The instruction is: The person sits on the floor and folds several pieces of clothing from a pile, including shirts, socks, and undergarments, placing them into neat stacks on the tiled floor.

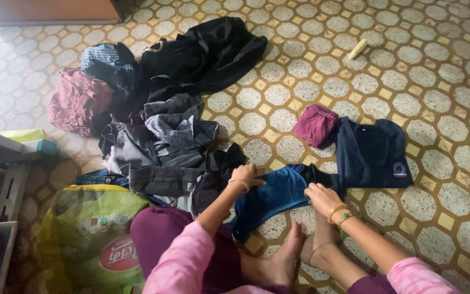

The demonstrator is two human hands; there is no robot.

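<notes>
Both hands are pressing on a blue garment (pixel 270 196) lying on the floor (pixel 436 71): the left hand (pixel 247 175) curled at its ten o'clock edge, the right hand (pixel 322 195) flat at three o'clock, fingers loosely open.

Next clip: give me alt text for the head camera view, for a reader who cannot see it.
Seated on a patterned tile floor, a person presses the left hand and right hand onto a blue garment. A heap of unfolded clothes lies to the left; a folded navy shirt and maroon cloth lie beyond.
</notes>
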